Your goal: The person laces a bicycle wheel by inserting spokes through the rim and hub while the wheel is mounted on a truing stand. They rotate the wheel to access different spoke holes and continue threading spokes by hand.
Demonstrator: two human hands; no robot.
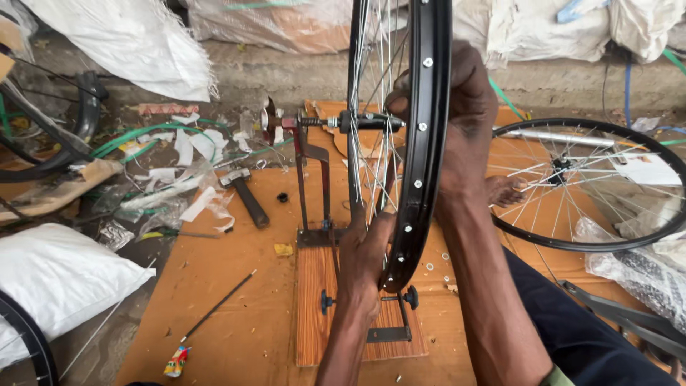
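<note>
A black bicycle rim (427,143) with thin silver spokes stands upright in a red truing stand (311,171) fixed to a wooden base (314,300). Its axle (336,122) rests in the stand's arm. My right hand (461,114) wraps over the outer side of the rim, fingers curled toward the hub. My left hand (364,250) reaches up from below and pinches among the spokes at the rim's lower inner edge. Whether it holds a small tool is hidden.
A hammer (246,196) lies left of the stand on the orange board (236,286). A loose spoke (218,306) and a small screwdriver (176,361) lie near the front. A second spoked wheel (593,182) lies flat at right. White sacks (57,279), torn paper and green strips clutter the left.
</note>
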